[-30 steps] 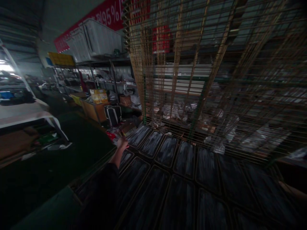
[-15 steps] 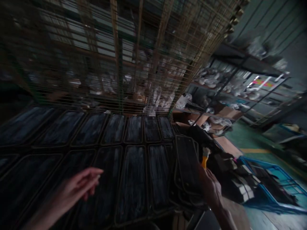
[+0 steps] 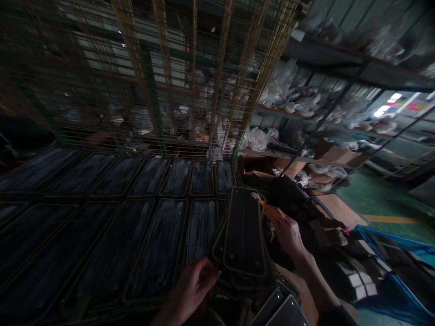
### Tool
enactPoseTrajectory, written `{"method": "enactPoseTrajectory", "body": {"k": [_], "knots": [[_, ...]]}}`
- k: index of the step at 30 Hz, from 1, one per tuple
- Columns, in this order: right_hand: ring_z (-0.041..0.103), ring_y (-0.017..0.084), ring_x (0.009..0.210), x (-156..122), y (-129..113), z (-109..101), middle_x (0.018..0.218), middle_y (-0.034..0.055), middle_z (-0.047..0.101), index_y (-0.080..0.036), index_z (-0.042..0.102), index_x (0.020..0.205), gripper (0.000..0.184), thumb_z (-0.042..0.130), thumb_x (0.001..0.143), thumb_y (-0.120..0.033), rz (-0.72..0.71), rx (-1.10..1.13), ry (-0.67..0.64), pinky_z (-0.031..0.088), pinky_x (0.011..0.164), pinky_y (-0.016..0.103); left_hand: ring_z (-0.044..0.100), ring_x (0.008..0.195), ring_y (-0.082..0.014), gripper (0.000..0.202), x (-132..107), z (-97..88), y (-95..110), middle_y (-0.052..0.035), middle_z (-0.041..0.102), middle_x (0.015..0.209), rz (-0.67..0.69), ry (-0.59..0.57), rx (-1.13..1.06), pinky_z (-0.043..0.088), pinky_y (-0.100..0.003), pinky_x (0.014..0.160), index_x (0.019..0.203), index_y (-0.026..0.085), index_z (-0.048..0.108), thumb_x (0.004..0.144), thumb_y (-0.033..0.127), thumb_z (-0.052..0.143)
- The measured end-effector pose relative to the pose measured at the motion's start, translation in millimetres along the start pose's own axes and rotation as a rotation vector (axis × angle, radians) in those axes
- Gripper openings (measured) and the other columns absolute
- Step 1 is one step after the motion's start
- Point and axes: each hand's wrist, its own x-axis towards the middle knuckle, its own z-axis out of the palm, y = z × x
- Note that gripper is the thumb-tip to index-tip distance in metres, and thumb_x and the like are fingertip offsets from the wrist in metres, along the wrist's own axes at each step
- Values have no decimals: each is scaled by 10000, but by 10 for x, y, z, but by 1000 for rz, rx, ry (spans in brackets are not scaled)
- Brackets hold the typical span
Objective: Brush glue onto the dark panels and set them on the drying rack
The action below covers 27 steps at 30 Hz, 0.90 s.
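My right hand [image 3: 287, 231] grips a paintbrush [image 3: 277, 215] by its yellow handle. The pale bristles are over the upper right edge of a stack of dark rectangular panels [image 3: 244, 231] with rounded corners. At the lower left corner of that stack is my left hand [image 3: 195, 285], its fingers curled and drawn together. Whether anything is pinched in them is too dark to see. Left of the stack, rows of dark panels [image 3: 159, 244] lie side by side, several with whitish streaks of coating on them.
A tall wire rack [image 3: 152, 90] stands behind the panels. Shelves [image 3: 326, 117] with plastic bags and cardboard boxes [image 3: 343, 156] fill the back right. A blue crate [image 3: 408, 290] with dark pieces sits at right. Grey panels [image 3: 285, 312] lie below the stack.
My left hand has moved right, from above the laid-out panels to the stack's corner. The brush has swung over the top panel with my right hand. The camera view has turned right.
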Motion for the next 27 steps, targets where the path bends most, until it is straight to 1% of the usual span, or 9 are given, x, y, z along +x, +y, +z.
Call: {"method": "enactPoseTrajectory", "body": {"k": [3,5,7,10,13,15,18,23,27], "knots": [[659,198,1015,221,170,29,1155,43,669,-238,578,1230,299,410,999,-326,-100,-44,-37,547,830,296,611,621,-155,413,62,136,25,-28,660,702,30,93,-7,456,-217,548,843,170,610,814,580,565],[662,205,1014,304,221,43,1151,43,674,-237,573,1232,296,413,999,-322,-134,-83,-64,549,806,302,642,709,-180,394,106,189,34,-55,696,774,68,154,22,484,-238,638,867,161,639,826,547,573],[674,207,980,300,231,45,1131,46,683,-233,573,1219,282,415,999,-312,-139,-108,-100,553,753,293,655,732,-191,375,136,218,30,-64,707,781,99,209,72,485,-244,670,864,157,651,831,524,584],[688,204,920,132,192,14,1095,54,694,-223,576,1203,272,409,1005,-304,-156,-131,-155,549,711,282,611,531,-157,401,141,256,-9,-28,655,616,42,228,101,430,-219,495,765,168,619,832,559,564],[690,197,874,-93,135,-51,1062,55,699,-219,576,1207,278,405,1009,-312,-173,-121,-192,549,702,282,449,309,-101,470,117,325,-48,33,521,453,-71,209,54,260,-199,320,672,189,531,827,632,509],[688,192,880,-172,122,-91,1063,52,697,-222,571,1218,278,407,1011,-310,-165,-82,-194,549,713,278,434,288,-89,474,110,376,-51,41,517,455,-96,205,18,231,-184,293,671,194,505,814,645,519],[682,191,927,-125,166,-107,1104,48,687,-225,570,1225,273,421,1010,-306,-135,-44,-152,548,758,276,455,288,-86,468,126,425,-39,42,536,471,-108,202,-17,245,-162,274,687,193,493,796,644,549],[676,207,970,28,230,-59,1137,55,676,-221,575,1222,279,418,1006,-300,-118,-44,-166,550,754,277,539,327,-124,457,144,468,-42,43,575,501,-129,172,-244,357,-172,283,792,193,486,796,647,548],[692,195,848,-220,59,-121,1047,58,700,-221,576,1210,275,409,1006,-298,-120,-31,-238,546,699,276,557,344,-133,460,97,537,4,39,588,506,-147,221,-369,385,-179,296,813,191,477,770,634,594]]}}
